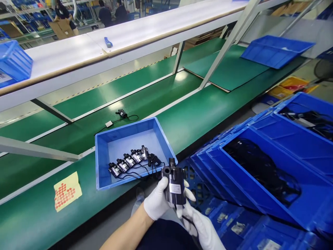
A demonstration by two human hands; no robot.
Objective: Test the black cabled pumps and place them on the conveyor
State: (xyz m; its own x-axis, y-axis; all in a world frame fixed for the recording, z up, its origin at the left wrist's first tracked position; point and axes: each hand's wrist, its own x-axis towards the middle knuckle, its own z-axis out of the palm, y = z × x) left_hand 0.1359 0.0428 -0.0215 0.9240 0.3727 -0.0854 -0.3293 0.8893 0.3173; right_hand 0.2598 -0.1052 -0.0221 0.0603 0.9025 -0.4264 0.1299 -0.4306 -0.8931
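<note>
My left hand point(158, 198), in a white glove, is closed round a black pump point(174, 185) with a pale label and a port at its top. The pump is held upright in front of the near corner of a blue bin point(135, 137). Just below it, my gloved right hand point(199, 220) has its fingers closed on the pump's black cable point(187, 220), and some fingertips are beside the pump's base. Several similar labelled pumps point(129, 160) lie in a row in the bin, their cables trailing to its near side.
A single pump point(121, 113) with a cable sits on the green conveyor point(104, 101). Yellow paper with red stickers point(67, 191) lies at left. Stacked blue crates point(249, 146) holding black cabled parts stand close at right. A white shelf point(145, 26) runs above, carrying a blue handheld tool point(108, 42).
</note>
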